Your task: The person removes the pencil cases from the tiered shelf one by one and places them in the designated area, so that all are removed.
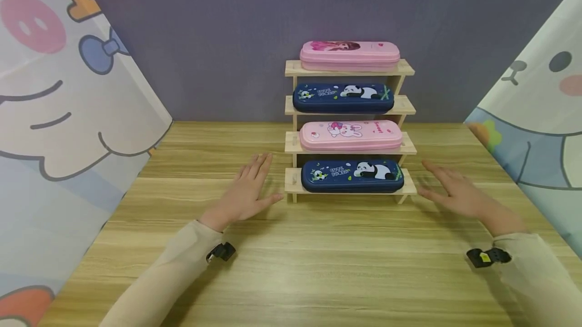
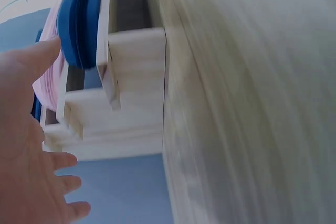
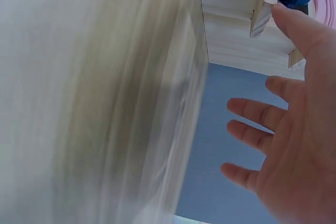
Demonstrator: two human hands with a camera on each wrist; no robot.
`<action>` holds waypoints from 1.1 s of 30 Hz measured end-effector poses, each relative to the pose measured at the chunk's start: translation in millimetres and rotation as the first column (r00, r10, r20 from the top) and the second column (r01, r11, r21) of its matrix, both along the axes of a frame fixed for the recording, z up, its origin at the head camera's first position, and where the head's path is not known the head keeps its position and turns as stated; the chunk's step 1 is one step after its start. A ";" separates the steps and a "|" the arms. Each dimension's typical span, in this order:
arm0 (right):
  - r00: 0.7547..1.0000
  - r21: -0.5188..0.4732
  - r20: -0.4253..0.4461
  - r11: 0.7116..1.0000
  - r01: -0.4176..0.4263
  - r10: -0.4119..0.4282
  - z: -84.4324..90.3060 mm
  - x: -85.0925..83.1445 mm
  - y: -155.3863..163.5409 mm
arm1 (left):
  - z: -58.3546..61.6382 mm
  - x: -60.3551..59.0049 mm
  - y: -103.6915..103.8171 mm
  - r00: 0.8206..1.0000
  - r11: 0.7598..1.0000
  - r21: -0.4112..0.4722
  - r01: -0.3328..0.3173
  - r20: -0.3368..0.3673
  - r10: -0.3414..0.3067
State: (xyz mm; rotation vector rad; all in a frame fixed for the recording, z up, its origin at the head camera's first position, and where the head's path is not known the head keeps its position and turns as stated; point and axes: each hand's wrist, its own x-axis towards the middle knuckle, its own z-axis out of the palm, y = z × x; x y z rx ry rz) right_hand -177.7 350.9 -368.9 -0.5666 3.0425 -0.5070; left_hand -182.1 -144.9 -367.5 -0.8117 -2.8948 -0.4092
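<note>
A stepped wooden rack [image 1: 292,184] stands on the table, bearing a pencil case on each step. On top lies a pink case with a doll picture [image 1: 350,55]; under it come a navy panda case [image 1: 343,98], a pink rabbit case [image 1: 351,135] and, lowest, another navy panda case [image 1: 352,176]. My left hand [image 1: 244,191] is at the rack's left side, fingers straight and thumb toward the lowest step. On the opposite side, my right hand [image 1: 461,194] has its fingers spread, thumb close to the lowest step's end. Both palms are bare in the wrist views.
The wood-grain table [image 1: 318,266] meets a grey-blue wall [image 1: 218,49] behind the rack. Cartoon-printed sheets hang at the left [image 1: 91,114] and right [image 1: 541,120]. Black straps [image 1: 221,252] sit on both sleeved wrists.
</note>
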 end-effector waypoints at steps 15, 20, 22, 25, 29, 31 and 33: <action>0.989 -0.106 -0.075 0.985 -0.137 0.130 -4.2 -4.4 -16.6 | 1.8 5.2 41.8 0.993 0.959 0.265 0.100 0.028 -0.111; 0.990 -0.127 -0.065 0.983 -0.133 0.126 -4.0 -7.2 -20.6 | 0.9 5.1 53.1 0.987 0.927 0.361 0.103 0.076 -0.140; 0.992 -0.138 -0.053 0.983 -0.121 0.115 -3.2 -7.3 -21.6 | -0.5 3.7 57.0 0.985 0.916 0.389 0.100 0.090 -0.146; 0.993 -0.161 -0.042 0.981 -0.112 0.106 -2.5 -7.1 -22.6 | -2.8 0.8 61.9 0.982 0.899 0.426 0.103 0.102 -0.161; 0.994 -0.187 -0.029 0.977 -0.105 0.102 -2.4 -6.6 -23.4 | -6.6 -3.2 67.0 0.976 0.880 0.462 0.108 0.121 -0.183; 0.995 -0.193 -0.024 0.977 -0.097 0.094 -2.2 -6.3 -23.6 | -8.5 -5.2 69.0 0.971 0.868 0.484 0.111 0.132 -0.198; 0.996 -0.193 -0.023 0.977 -0.085 0.082 -2.2 -6.2 -23.5 | -9.4 -6.6 70.8 0.970 0.860 0.498 0.112 0.132 -0.203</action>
